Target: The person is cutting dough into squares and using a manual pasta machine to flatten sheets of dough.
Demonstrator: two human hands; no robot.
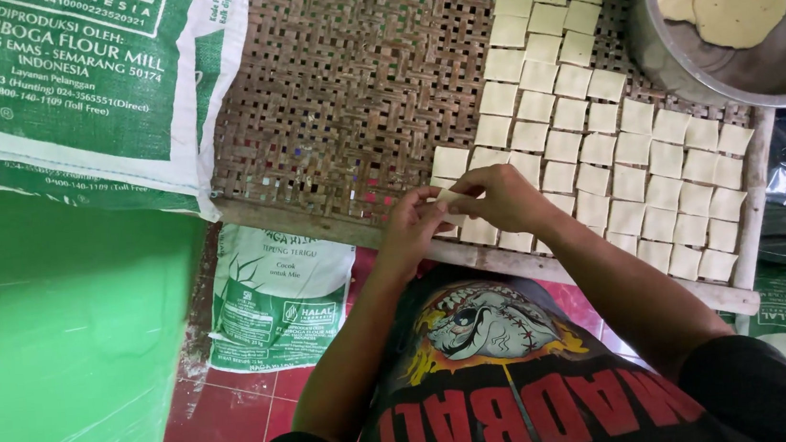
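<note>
Dough square point(448, 196): thin, pale cream, flat piece, pinched between both hands, between the left hand point(413, 229) fingertips and the right hand point(504, 196) fingertips. Only a narrow strip shows between the fingers; the rest is covered. It is held roughly level, just above the near edge of the woven bamboo tray point(332, 83).

Laid dough squares point(594, 115): same pale colour, roughly square, flat, in tight rows touching or nearly touching. They start right under and beside the right hand and run away from it to the far right. Nearest ones sit just past the fingertips.
</note>
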